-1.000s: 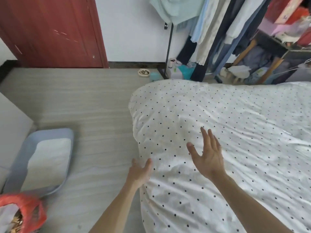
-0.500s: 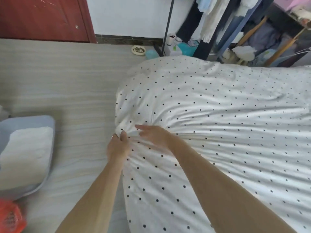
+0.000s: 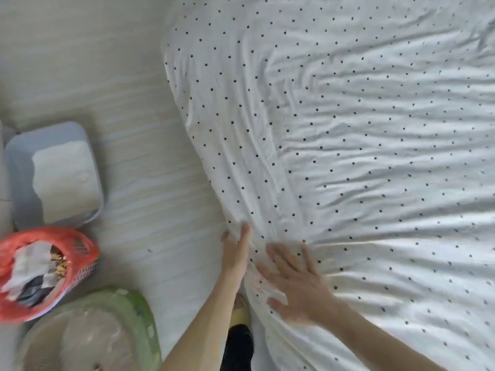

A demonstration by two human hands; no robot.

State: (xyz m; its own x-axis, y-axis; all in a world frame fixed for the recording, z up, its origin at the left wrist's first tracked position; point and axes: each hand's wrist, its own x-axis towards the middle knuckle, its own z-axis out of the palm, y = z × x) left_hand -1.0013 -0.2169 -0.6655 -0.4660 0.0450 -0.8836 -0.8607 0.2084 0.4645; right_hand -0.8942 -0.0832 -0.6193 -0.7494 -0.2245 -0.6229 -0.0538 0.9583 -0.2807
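A white duvet with small black dots (image 3: 334, 135) covers the bed and fills the right and top of the view, creased toward its near left edge. My left hand (image 3: 236, 250) grips that edge, with the thumb on top and the fingers tucked under the fabric. Just to its right my right hand (image 3: 296, 282) lies flat on the duvet, its fingers spread and straight, pressing the cloth down. Both forearms come in from the bottom of the frame.
Pale wood-look floor (image 3: 139, 156) runs along the bed's left side. On it stand a grey-blue tray with white filling (image 3: 18, 167), a red mesh basket of scraps (image 3: 80, 245) and a green-rimmed round bed (image 3: 139, 311). A foot in a yellow slipper (image 3: 239, 313) stands below my hands.
My view has tilted down and drawn back along the bed. My left hand still holds the duvet edge, nearer to me. The right hand has flattened beside it with its fingers spread.
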